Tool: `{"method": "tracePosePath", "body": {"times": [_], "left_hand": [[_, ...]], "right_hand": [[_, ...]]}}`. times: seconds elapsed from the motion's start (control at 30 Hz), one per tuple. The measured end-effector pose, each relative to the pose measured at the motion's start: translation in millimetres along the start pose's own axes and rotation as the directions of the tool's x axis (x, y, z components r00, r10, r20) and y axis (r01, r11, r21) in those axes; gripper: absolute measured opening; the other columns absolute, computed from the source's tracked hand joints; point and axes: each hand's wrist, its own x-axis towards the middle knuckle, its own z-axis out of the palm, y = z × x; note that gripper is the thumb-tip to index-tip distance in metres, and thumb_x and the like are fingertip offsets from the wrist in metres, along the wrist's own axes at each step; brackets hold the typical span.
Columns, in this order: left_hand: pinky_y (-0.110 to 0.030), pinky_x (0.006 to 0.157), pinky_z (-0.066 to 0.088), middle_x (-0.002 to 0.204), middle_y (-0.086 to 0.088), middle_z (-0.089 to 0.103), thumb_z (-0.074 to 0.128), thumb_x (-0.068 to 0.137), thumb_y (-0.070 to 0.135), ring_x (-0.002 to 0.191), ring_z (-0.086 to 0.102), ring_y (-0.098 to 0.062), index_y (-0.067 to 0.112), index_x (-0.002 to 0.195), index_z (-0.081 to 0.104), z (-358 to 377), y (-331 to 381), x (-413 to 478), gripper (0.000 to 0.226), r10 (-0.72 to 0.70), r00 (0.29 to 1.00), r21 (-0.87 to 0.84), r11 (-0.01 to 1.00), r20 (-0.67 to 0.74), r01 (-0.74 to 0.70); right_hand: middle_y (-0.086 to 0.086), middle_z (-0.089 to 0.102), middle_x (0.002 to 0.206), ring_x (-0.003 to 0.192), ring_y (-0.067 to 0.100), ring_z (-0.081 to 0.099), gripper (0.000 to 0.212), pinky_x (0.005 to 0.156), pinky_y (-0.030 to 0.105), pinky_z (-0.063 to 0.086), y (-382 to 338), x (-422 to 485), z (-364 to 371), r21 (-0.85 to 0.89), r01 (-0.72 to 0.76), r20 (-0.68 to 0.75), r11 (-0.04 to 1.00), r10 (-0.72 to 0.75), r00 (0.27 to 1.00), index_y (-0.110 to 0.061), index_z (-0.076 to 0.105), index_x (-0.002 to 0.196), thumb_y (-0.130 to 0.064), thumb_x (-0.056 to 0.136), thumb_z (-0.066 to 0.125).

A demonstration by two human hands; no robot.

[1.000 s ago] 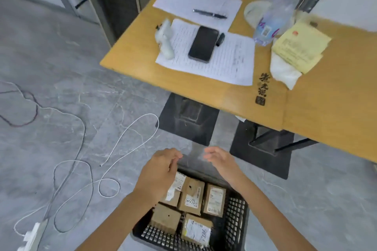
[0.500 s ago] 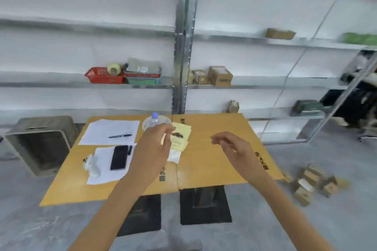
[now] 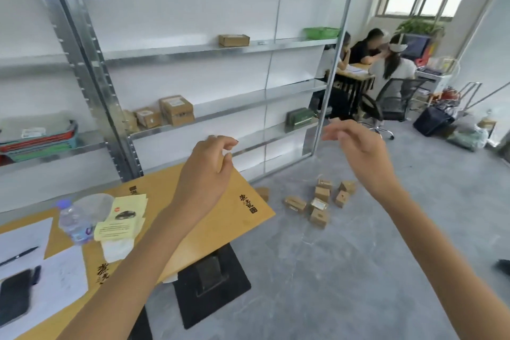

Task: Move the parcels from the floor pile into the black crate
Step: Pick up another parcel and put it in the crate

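Several small brown cardboard parcels [image 3: 320,200] lie scattered in a pile on the grey floor, right of the table's corner and in front of the shelving. My left hand [image 3: 205,174] is raised over the table with loosely curled fingers and holds nothing. My right hand [image 3: 358,146] hangs in the air above and right of the pile, fingers relaxed and empty. Both hands are well apart from the parcels. The black crate is out of view.
A wooden table [image 3: 218,218] at lower left carries papers, a phone [image 3: 13,298], a water bottle [image 3: 74,222] and yellow slips. Metal shelving [image 3: 193,116] with a few boxes lines the wall. People sit at a desk [image 3: 356,74] at back right, beside an office chair [image 3: 392,102].
The view has swung up from the black crate and round to the right, bringing the floor pile into sight. Both empty hands have risen with it.
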Motion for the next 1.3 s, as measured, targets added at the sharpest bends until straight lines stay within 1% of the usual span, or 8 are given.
{"method": "tracePosePath", "body": {"times": [0.07,0.27,0.4,0.6,0.73,0.87,1.1,1.3], "left_hand": [[-0.005,0.080,0.032,0.116,0.016,0.056,0.044,0.096,0.020,0.110,0.046,0.002,0.031,0.120,0.053,24,12,16,0.028,-0.001,1.000,-0.027,1.000,0.010,0.001],[-0.025,0.093,0.041,0.117,0.014,0.057,0.044,0.095,0.017,0.116,0.048,-0.005,0.026,0.120,0.054,144,61,80,0.028,0.023,0.998,-0.089,0.996,0.063,-0.018],[-0.027,0.098,0.042,0.117,0.011,0.059,0.045,0.095,0.014,0.117,0.050,-0.007,0.023,0.119,0.056,213,79,116,0.027,-0.037,0.993,-0.144,0.988,0.108,0.053],[-0.021,0.096,0.036,0.115,0.010,0.060,0.045,0.095,0.014,0.115,0.051,-0.007,0.023,0.118,0.057,271,71,145,0.027,-0.120,0.980,-0.144,0.979,0.156,0.143],[-0.024,0.098,0.037,0.114,0.010,0.061,0.046,0.094,0.013,0.114,0.052,-0.008,0.023,0.117,0.058,283,57,155,0.027,-0.131,0.978,-0.129,0.980,0.160,0.152],[-0.020,0.095,0.036,0.113,0.014,0.061,0.046,0.095,0.015,0.113,0.052,-0.004,0.026,0.116,0.057,290,30,169,0.026,-0.141,0.978,-0.116,0.980,0.156,0.160],[-0.020,0.092,0.035,0.111,0.014,0.062,0.047,0.094,0.014,0.110,0.054,-0.005,0.028,0.112,0.058,320,-26,228,0.026,-0.165,0.972,-0.106,0.977,0.169,0.185],[-0.018,0.092,0.035,0.112,0.010,0.062,0.046,0.094,0.013,0.110,0.053,-0.006,0.025,0.114,0.058,361,-60,304,0.026,-0.131,0.969,-0.131,0.978,0.210,0.160]], "right_hand": [[-0.013,0.071,0.092,0.093,-0.007,0.061,0.032,0.077,0.001,0.039,24,7,-23,-0.024,-0.012,-0.026,1.000,0.011,1.000,-0.030,0.064,0.096,-0.007,0.097,0.041],[-0.017,0.070,0.090,0.089,-0.010,0.059,0.036,0.070,0.003,0.041,128,45,-105,-0.088,-0.079,-0.036,0.993,0.076,0.996,-0.036,0.063,0.095,-0.007,0.097,0.042],[-0.012,0.071,0.091,0.090,-0.010,0.060,0.033,0.076,-0.001,0.039,188,69,-148,-0.094,-0.142,-0.029,0.985,0.140,0.990,-0.028,0.065,0.097,-0.004,0.097,0.042],[-0.006,0.072,0.089,0.086,-0.013,0.061,0.031,0.075,-0.001,0.039,251,87,-178,-0.077,-0.231,-0.017,0.970,0.230,0.973,-0.018,0.067,0.097,0.000,0.095,0.042],[-0.005,0.072,0.088,0.084,-0.012,0.062,0.032,0.075,-0.001,0.039,273,95,-174,-0.042,-0.294,0.005,0.955,0.295,0.956,-0.017,0.067,0.095,0.002,0.094,0.041],[-0.005,0.072,0.087,0.084,-0.006,0.065,0.034,0.076,0.000,0.041,289,111,-155,-0.005,-0.331,0.030,0.944,0.331,0.943,-0.019,0.067,0.092,0.003,0.094,0.042],[0.000,0.073,0.088,0.095,0.015,0.067,0.033,0.089,0.025,0.047,328,160,-113,0.013,-0.390,0.073,0.921,0.388,0.919,-0.018,0.067,0.092,0.003,0.094,0.042],[-0.001,0.073,0.088,0.095,0.017,0.068,0.034,0.089,0.028,0.047,364,228,-77,-0.001,-0.442,0.066,0.897,0.441,0.895,-0.018,0.067,0.093,0.003,0.094,0.041]]}}
